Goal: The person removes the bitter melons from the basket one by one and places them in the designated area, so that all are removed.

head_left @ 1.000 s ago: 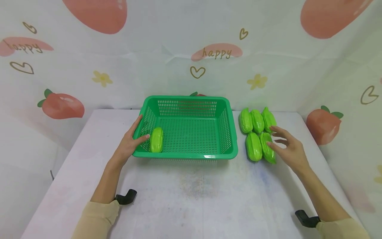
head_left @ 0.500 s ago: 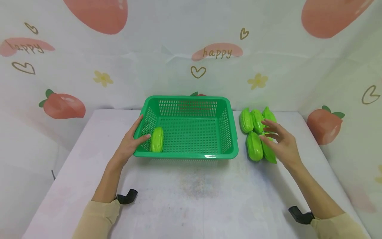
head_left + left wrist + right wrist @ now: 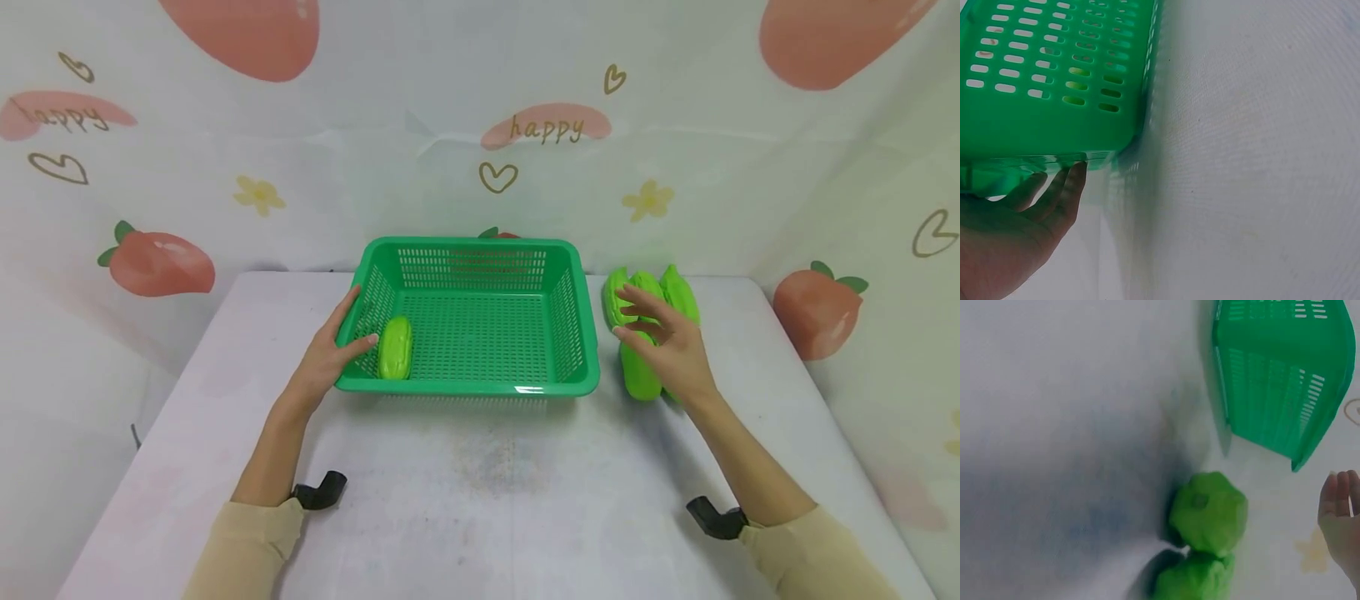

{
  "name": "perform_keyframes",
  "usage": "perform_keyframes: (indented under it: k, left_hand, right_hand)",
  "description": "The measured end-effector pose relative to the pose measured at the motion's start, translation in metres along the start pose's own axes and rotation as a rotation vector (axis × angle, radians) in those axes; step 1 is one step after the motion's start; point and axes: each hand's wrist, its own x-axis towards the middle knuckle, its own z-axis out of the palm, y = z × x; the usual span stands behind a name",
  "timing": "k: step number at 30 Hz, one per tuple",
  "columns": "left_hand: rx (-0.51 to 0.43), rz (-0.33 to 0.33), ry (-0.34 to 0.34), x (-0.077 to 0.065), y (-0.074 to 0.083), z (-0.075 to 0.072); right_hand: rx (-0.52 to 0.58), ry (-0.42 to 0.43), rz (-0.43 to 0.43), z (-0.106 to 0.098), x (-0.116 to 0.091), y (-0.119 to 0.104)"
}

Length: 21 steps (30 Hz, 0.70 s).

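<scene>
A green plastic basket (image 3: 472,388) with slotted walls stands at the back of the table. My left hand (image 3: 321,363) holds its left rim, thumb over the inside and fingers along the outer wall; the left wrist view shows those fingertips at the wall. One bright green ribbed gourd (image 3: 395,348) lies inside, near the left end. Right of the basket lies a group of similar gourds (image 3: 641,377) in two rows. Over them hovers my right hand (image 3: 671,350), fingers loosely bent with nothing between them, partly covering the group. The right wrist view catches two gourds (image 3: 1209,512) end-on.
The white table (image 3: 495,500) carries faint stains in front of the basket. A patterned cloth (image 3: 420,100) hangs right behind the table's back edge. A black wrist mount (image 3: 321,490) sits on the left forearm, another (image 3: 716,518) on the right.
My right hand has moved left across the gourds, from their right side toward the basket, still holding nothing. The left hand, basket and gourds stay where they were.
</scene>
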Motion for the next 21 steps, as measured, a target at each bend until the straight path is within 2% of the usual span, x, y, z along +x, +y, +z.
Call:
perform_keyframes:
  k: [10, 21]
  left_hand:
    - [0.001, 0.004, -0.001, 0.002, 0.0, 0.0]
    - [-0.002, -0.003, 0.002, 0.0, -0.001, 0.0]
  right_hand:
    - [0.034, -0.061, 0.015, 0.022, 0.012, -0.01]
    - [0.041, -0.154, 0.054, 0.055, 0.023, -0.02]
